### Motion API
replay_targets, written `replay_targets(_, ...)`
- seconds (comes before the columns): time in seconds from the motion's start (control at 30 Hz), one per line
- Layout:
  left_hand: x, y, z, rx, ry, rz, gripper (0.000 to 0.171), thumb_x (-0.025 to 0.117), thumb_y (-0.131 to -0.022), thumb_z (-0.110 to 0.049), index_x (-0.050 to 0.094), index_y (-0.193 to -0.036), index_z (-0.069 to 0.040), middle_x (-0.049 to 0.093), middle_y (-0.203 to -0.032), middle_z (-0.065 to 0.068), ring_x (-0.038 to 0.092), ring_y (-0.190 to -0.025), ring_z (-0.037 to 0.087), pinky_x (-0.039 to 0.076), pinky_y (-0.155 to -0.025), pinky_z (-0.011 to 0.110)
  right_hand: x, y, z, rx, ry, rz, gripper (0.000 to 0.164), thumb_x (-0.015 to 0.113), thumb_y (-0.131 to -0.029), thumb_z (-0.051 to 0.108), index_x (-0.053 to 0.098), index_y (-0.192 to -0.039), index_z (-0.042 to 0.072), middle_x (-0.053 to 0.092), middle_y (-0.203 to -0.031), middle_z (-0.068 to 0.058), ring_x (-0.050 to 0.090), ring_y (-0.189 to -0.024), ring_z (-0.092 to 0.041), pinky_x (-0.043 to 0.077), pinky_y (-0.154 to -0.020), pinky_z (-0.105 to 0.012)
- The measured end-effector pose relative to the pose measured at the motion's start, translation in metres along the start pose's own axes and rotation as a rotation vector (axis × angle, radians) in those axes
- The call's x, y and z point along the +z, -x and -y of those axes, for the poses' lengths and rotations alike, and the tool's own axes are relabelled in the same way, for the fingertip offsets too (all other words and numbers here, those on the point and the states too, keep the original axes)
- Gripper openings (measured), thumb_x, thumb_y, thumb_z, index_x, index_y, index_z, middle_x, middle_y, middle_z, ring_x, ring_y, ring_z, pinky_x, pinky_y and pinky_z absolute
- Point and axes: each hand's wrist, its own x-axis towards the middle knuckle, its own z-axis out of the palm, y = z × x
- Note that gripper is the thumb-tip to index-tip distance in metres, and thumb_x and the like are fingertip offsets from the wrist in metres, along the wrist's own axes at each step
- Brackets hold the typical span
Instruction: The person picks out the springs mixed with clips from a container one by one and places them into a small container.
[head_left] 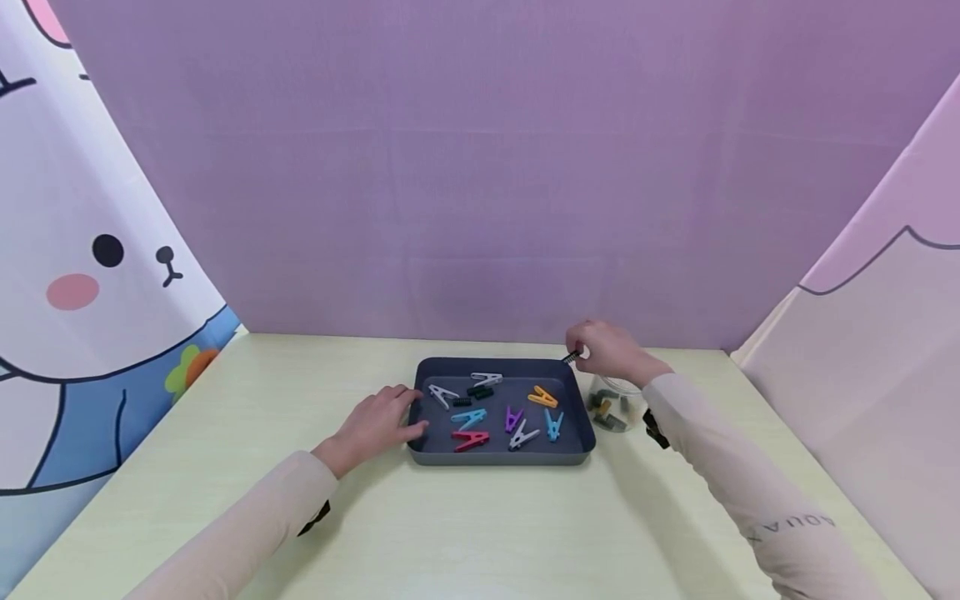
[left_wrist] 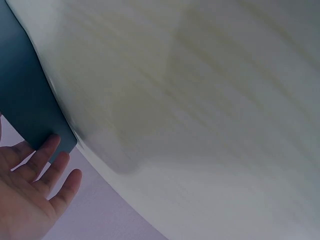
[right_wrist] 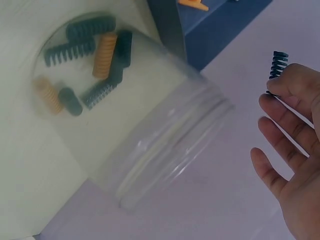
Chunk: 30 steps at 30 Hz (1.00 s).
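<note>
Between thumb and fingertip, my right hand (head_left: pixel 609 350) pinches a dark coil spring (right_wrist: pixel 278 66) above the tray's far right corner. Just below that wrist stands a clear jar (right_wrist: pixel 150 145) with several dark and yellow springs inside. My left hand (head_left: pixel 381 423) touches the left wall of the grey tray (head_left: pixel 495 458), fingers extended along it in the left wrist view. Inside the tray lie several dark springs (head_left: pixel 480 392) toward the left. Around them are plastic clips: a red one (head_left: pixel 470 440), a purple one (head_left: pixel 513 418), an orange one (head_left: pixel 543 397), plus several blue and white ones.
The pale wooden table (head_left: pixel 480 533) runs back to a purple cloth (head_left: pixel 480 183). A printed cartoon cloth (head_left: pixel 97 333) hangs on the left, and another pale panel (head_left: pixel 885 375) closes off the right. The jar stands close against the tray's right side.
</note>
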Motion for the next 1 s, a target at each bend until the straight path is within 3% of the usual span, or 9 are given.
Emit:
replay_targets(0.5, 0.0, -0.001, 0.0, -0.009, 0.004, 0.014, 0.056, 0.06, -0.082, -0.048, 0.056, -0.122, -0.009, 0.057, -0.12, 0.012, 0.054, -0.109, 0.029, 0.047, -0.089, 0.045, -0.013, 0.024, -0.028, 0.084, -0.042, -0.068, 0.013, 0.067, -0.071, 0.005, 0.064, -0.083, 0.009, 0.063, -0.084, -0.004, 0.057, -0.084, -0.024, 0.047, -0.069, -0.04)
replay_targets(1.0, 0.0, 0.0, -0.001, -0.007, 0.003, 0.012, 0.056, 0.06, -0.082, -0.047, 0.056, -0.122, -0.009, 0.057, -0.12, 0.013, 0.054, -0.11, 0.029, 0.046, -0.091, 0.045, -0.002, 0.045, -0.05, 0.111, -0.054, -0.084, 0.014, 0.068, -0.068, 0.004, 0.063, -0.08, 0.009, 0.062, -0.081, -0.004, 0.057, -0.08, -0.024, 0.045, -0.064, -0.039)
